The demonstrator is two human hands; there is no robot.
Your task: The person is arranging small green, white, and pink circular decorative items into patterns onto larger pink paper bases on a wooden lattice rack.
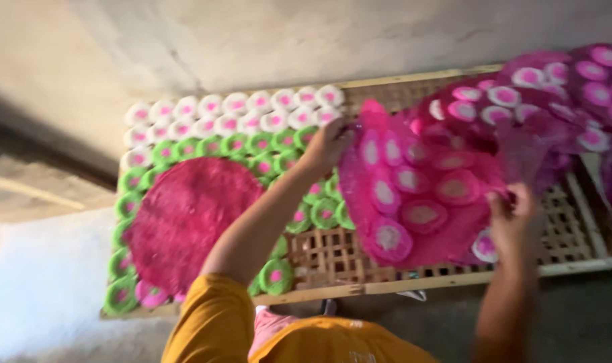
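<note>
Between my hands hangs a large pink round sheet [420,202] studded with smaller white-and-pink discs, over the middle of a bamboo lattice rack [333,259]. My left hand [326,144] grips its left edge. My right hand [514,218] grips its lower right edge. The sheet looks tilted and is blurred by motion.
On the rack's left part lies a big magenta round [185,218], ringed by green discs [238,144] with rows of white discs [232,107] beyond. More magenta and purple sheets [561,87] with discs pile at the right end. A rough plaster wall [252,40] runs behind.
</note>
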